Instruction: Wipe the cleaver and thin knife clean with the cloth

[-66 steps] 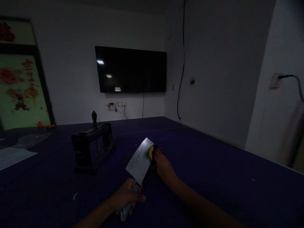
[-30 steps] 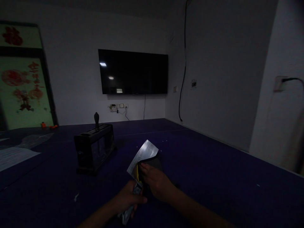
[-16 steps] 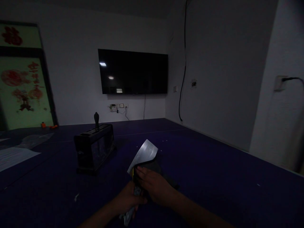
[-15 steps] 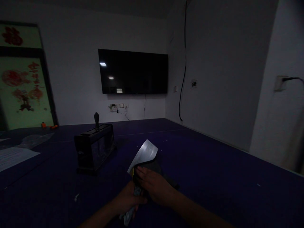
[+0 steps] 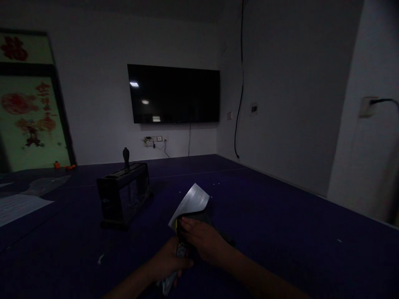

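In the dim head view, my left hand (image 5: 168, 259) is wrapped round the patterned, pale handle (image 5: 181, 250) of a cleaver. The cleaver's broad shiny blade (image 5: 195, 199) points up and away from me. My right hand (image 5: 204, 241) presses a dark cloth (image 5: 199, 215) over the lower part of the blade, fingers laid together across it. A small yellow patch shows near the right fingertips. Cloth and fingers hide where blade and handle meet. Left of the hands stands a black knife block (image 5: 123, 193) with clear sides, and a dark handle (image 5: 126, 157) sticks up from it.
A purple-blue surface (image 5: 264, 216) spreads out around the hands, with small white scraps (image 5: 100, 259) on it. Paper sheets (image 5: 23, 205) and clear plastic (image 5: 46, 183) lie at the left. Small orange objects (image 5: 70, 167) sit farther back. A television (image 5: 174, 94) hangs on the wall.
The blade, cloth and right hand have shifted very slightly to the right. Both hands keep the same hold, and the knife block stands as before.
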Tool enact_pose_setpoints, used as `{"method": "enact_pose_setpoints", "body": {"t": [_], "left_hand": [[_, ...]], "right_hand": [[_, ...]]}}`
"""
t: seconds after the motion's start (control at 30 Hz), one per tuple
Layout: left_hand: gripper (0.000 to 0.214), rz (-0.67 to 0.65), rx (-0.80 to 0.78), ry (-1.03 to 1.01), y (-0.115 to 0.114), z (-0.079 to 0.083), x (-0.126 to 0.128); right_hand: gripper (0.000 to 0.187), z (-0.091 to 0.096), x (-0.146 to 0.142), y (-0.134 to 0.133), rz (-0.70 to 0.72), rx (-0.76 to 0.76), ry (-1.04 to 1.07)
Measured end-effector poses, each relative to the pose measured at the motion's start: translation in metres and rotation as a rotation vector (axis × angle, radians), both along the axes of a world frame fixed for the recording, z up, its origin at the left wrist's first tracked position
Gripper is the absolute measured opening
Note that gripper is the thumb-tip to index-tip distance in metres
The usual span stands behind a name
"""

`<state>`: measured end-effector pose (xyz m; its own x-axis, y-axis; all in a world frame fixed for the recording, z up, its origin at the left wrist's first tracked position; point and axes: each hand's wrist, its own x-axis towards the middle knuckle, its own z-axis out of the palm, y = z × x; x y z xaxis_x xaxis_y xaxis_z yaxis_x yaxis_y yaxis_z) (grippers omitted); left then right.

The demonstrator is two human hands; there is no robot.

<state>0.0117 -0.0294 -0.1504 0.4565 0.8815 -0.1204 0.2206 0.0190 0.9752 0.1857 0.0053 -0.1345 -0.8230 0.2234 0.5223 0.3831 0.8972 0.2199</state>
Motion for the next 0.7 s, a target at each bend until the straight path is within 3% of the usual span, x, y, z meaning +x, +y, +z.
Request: {"method": "enact_pose_setpoints", "body": {"t": [0.2,0.4,0.7], "left_hand": [[0.029,-0.059,0.004,0.048,0.000,0.004,0.000],[0.030,-0.044,-0.009,0.079,0.001,0.003,-0.001],[0.025,-0.068,0.007,0.073,0.001,0.003,-0.001]], "right_hand": [[0.048,0.000,0.004,0.006,-0.084,0.049,0.096],[0.042,-0.006,0.014,0.026,-0.227,0.093,0.329],[0.050,-0.017,0.029,0.055,-0.328,0.079,0.460]]}}
